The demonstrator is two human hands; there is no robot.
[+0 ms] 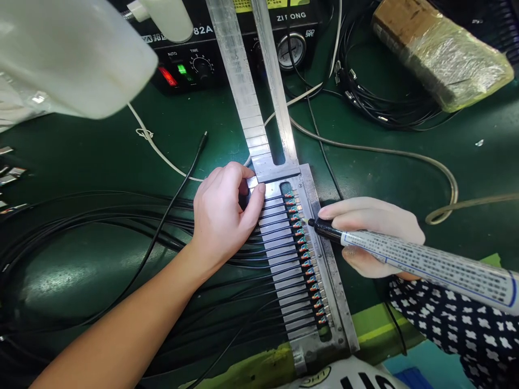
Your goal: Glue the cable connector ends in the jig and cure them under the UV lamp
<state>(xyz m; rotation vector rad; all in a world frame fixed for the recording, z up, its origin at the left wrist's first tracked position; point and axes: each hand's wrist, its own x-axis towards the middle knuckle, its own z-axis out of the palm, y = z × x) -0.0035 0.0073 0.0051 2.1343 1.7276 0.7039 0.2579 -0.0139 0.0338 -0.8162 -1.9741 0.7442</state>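
A long slotted metal fixture (279, 259) lies on the bench, holding a row of black cables with exposed coloured wires at small metal connectors (302, 240). My left hand (223, 210), bare, is closed at the upper left corner of this fixture, thumb and fingers pinching its edge. Some of the cables pass beneath that hand. On the right, my right hand (377, 232) wears a white glove and grips a white printed pen-like tube (425, 262) with a black tip. The tip points at the connector row near its upper part; whether it touches is unclear.
A second slotted metal fixture (245, 108) leads back to a black control box (186, 59) with dials and a gauge. A translucent white bottle (81, 59) stands at upper left. Coiled cables (381, 108) and a wrapped block (441, 54) lie at right. Black cables (121, 216) cover the left side.
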